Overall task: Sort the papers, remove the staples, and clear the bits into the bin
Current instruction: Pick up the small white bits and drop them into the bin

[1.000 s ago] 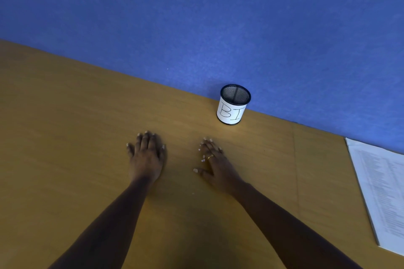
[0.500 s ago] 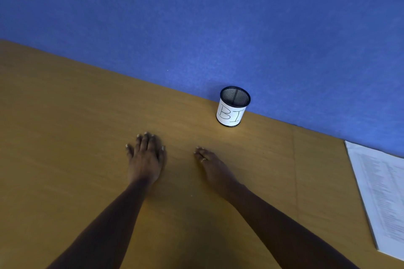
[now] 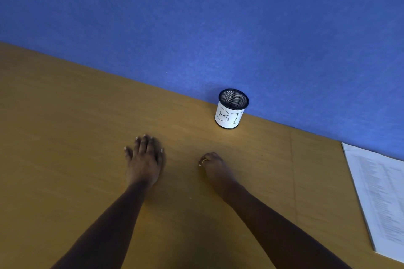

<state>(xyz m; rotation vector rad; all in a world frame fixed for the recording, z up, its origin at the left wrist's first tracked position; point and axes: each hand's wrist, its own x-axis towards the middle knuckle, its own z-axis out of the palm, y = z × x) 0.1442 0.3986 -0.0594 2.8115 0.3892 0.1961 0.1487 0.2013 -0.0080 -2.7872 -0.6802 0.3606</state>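
A small black mesh bin (image 3: 231, 109) with a white paper label stands upright at the back of the wooden desk (image 3: 65, 137), against the blue wall. My left hand (image 3: 145, 158) lies flat on the desk, palm down, fingers spread a little, holding nothing. My right hand (image 3: 213, 167) rests on the desk below and left of the bin, fingers curled under into a loose fist; a ring shows on one finger. Whether it holds anything is hidden. A stack of printed papers (image 3: 380, 199) lies at the desk's right edge, partly out of frame.
The blue partition wall (image 3: 218, 17) runs along the desk's back edge. A seam (image 3: 293, 181) crosses the desk between my right hand and the papers. A tiny pale speck (image 3: 189, 198) lies on the desk between my forearms.
My right hand's fingers have curled from spread to tucked under, and the hand has drawn back slightly toward me. My left hand has stayed flat in place.
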